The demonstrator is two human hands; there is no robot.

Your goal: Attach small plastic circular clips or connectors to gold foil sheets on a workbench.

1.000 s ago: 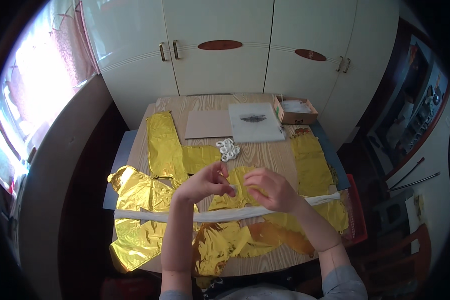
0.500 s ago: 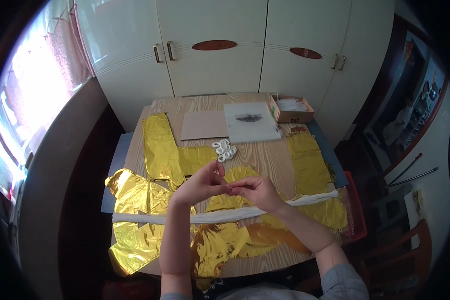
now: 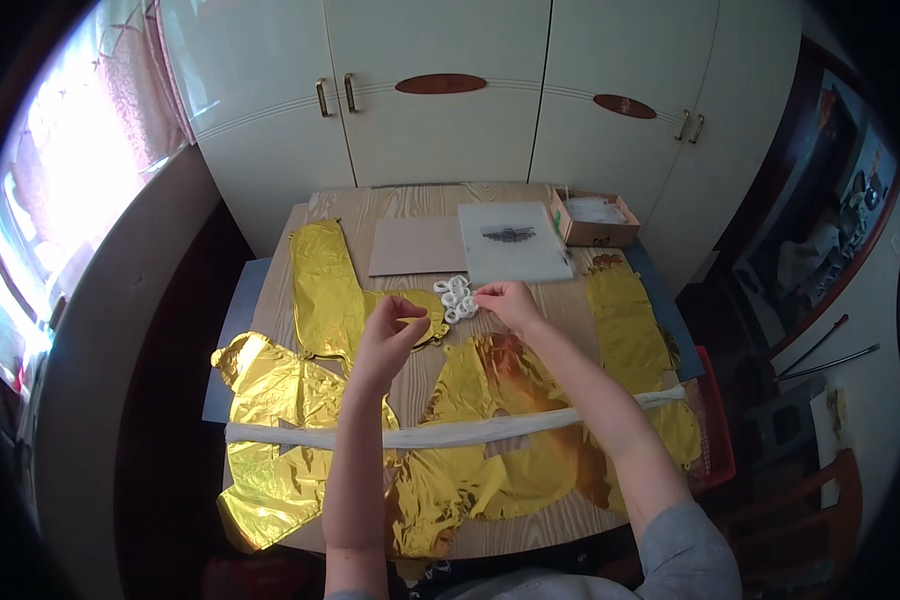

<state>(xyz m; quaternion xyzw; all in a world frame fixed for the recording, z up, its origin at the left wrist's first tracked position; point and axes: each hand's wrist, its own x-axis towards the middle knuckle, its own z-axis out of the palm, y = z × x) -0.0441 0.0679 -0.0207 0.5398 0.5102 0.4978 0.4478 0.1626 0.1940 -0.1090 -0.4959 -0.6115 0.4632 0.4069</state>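
Observation:
A small pile of white rings lies in the middle of the table. At its right side, my right hand pinches one of these rings between thumb and fingertips. My left hand is raised left of the pile, fingers curled, with a gap between thumb and forefinger and nothing visible in it. Below it is a flat gold foil balloon, shaped like an L. Other flat gold foil balloons cover the front of the table. Across them stretches a long white bundle of strands, passing under both forearms.
Toward the back lie a pinkish-beige board and a clear sheet or folder with dark thin pieces on it. A cardboard box of white items stands at the back right. A red tray is by the right edge. Cabinets stand behind.
My hands, previously together over the gold foil, have come apart. The right one has reached forward to the white rings; the left has moved slightly up, away from it.

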